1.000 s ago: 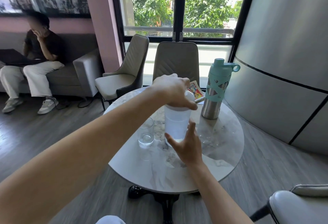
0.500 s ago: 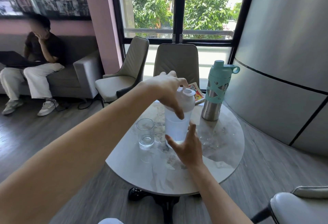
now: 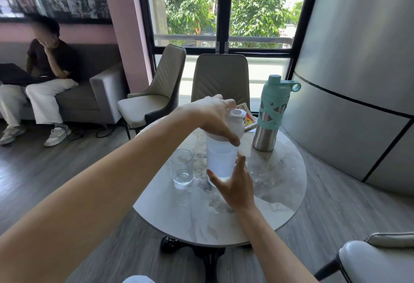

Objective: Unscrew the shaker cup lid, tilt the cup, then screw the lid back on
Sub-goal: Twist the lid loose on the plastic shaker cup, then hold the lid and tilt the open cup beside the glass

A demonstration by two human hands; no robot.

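A translucent white shaker cup [image 3: 220, 161] stands upright on the round marble table [image 3: 280, 195]. Its white lid [image 3: 233, 125] sits on top with the spout facing up. My left hand [image 3: 212, 116] comes over from the left and grips the lid, fingers wrapped down its near side. My right hand [image 3: 235, 184] holds the cup's lower body from the front, thumb on the left and fingers on the right. Clear liquid fills the lower part of the cup.
An empty drinking glass [image 3: 182, 167] stands just left of the cup. A steel bottle with a teal sleeve [image 3: 272, 112] stands at the back right, beside a colourful card [image 3: 247, 119]. Chairs ring the table; a person sits on the sofa at far left.
My left hand has turned on the lid from covering its top to gripping its side, so the spout now shows. My right hand stays on the cup body.
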